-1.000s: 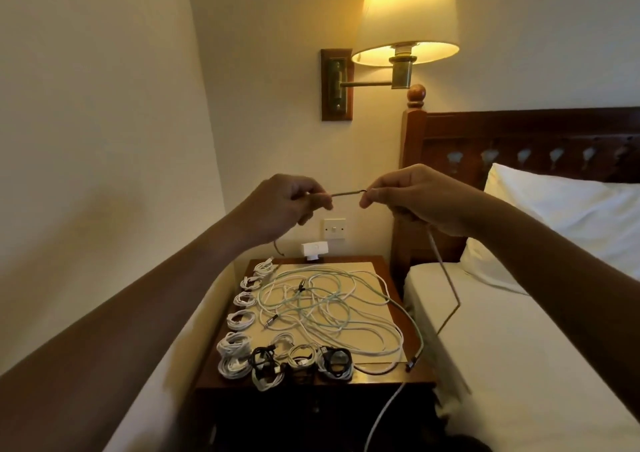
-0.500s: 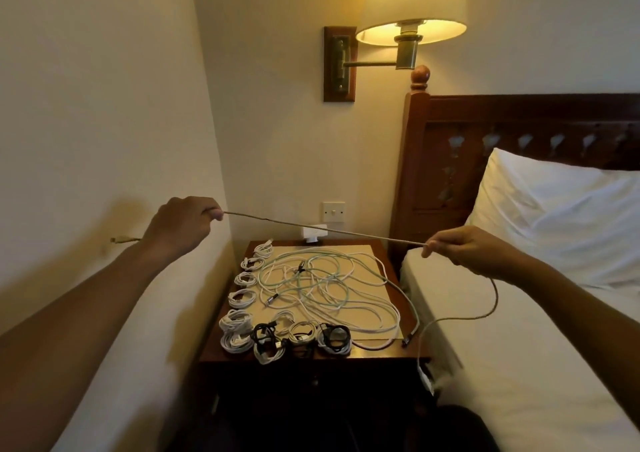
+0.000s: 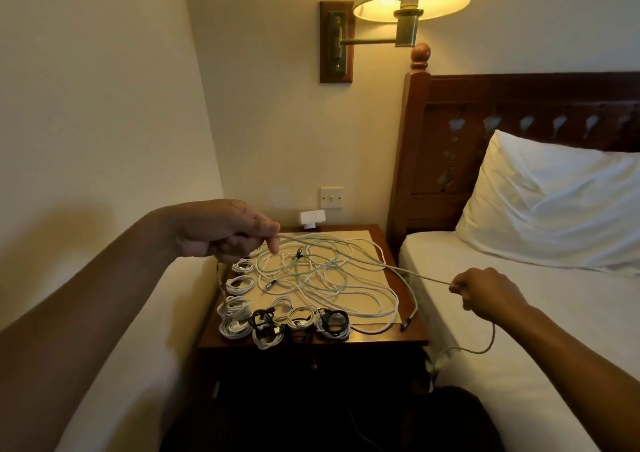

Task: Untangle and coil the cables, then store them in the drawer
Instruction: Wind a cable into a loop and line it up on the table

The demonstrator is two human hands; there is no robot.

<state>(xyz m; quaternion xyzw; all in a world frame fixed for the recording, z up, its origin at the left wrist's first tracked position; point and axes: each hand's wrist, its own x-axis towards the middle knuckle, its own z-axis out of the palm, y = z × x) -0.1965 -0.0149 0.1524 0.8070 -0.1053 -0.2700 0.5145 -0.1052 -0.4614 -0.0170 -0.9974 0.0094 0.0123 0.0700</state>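
Bedroom: bed, pillow, nightstand.

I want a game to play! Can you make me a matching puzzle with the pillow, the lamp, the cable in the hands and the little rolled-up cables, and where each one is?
Things:
1. pillow
2. lamp
3. stretched cable
4. coiled cables

Places:
A. along the left and front edges of the nightstand
B. on the bed
C. fixed to the wall
D. between the left hand and the right hand

Pairs: 1-B, 2-C, 3-D, 4-A
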